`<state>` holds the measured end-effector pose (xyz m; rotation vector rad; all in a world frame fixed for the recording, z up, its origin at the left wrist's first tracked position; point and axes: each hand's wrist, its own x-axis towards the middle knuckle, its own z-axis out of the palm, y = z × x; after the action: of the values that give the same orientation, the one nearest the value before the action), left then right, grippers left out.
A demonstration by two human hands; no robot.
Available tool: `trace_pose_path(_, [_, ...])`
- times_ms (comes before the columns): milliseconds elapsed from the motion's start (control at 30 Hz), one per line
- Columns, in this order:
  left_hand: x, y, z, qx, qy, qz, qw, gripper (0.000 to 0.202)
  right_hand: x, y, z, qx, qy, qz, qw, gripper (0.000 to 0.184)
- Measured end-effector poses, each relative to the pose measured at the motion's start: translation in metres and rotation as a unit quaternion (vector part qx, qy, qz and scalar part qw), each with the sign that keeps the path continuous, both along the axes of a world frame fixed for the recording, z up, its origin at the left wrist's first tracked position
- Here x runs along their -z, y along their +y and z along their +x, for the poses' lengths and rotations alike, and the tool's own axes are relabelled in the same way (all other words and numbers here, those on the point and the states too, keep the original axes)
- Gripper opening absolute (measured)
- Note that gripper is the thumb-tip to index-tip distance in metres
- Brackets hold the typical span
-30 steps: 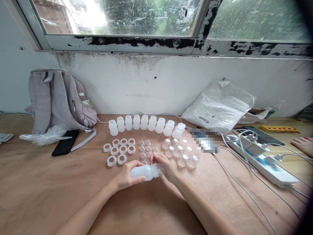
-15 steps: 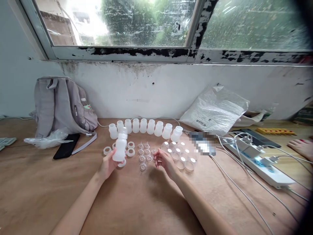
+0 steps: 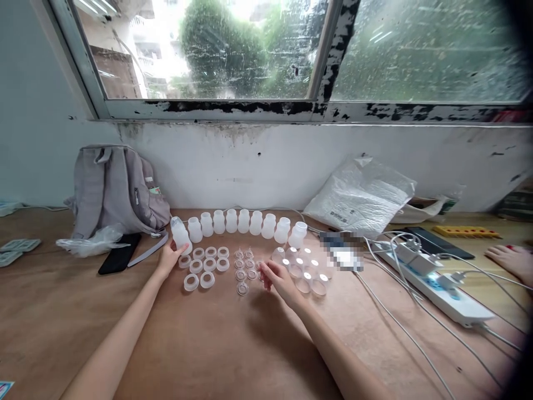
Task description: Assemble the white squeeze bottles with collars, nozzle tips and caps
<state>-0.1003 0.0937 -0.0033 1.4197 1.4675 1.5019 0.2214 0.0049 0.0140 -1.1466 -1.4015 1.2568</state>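
Note:
My left hand [image 3: 169, 258] grips a small white plastic bottle [image 3: 180, 234] at the left end of a row of like bottles [image 3: 244, 221] standing along the back of the wooden table [image 3: 233, 344]. My right hand [image 3: 278, 280] hovers with loosely curled fingers over the table, between a cluster of small clear nipples [image 3: 244, 265] and a group of clear round caps [image 3: 303, 268]; nothing shows in it. White screw rings [image 3: 205, 264] lie in rows between my two hands.
A grey backpack [image 3: 114, 191], a black phone [image 3: 120, 252] and a crumpled clear bag [image 3: 89, 240] sit at the left. A white plastic bag [image 3: 360, 195], a power strip with cables [image 3: 435, 280] and another person's hand [image 3: 510, 260] are at the right. A wall and window stand behind.
My left hand carried the bottle from in front of me, lying sideways, up and left to the end of the row. My right hand let go of it and stayed near the nipples.

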Motion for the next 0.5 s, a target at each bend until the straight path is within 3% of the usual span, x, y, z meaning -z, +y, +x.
trace_pose_path(200, [0.01,0.021,-0.004,-0.034,0.074,-0.015,0.997,0.048,0.001,-0.005,-0.005,-0.018,-0.038,0.031,0.999,0.036])
trace_pose_path(500, [0.015,0.021,-0.005,-0.087,0.152,-0.022,0.984,0.045,0.009,-0.006,-0.006,-0.03,-0.093,0.06,0.993,0.031])
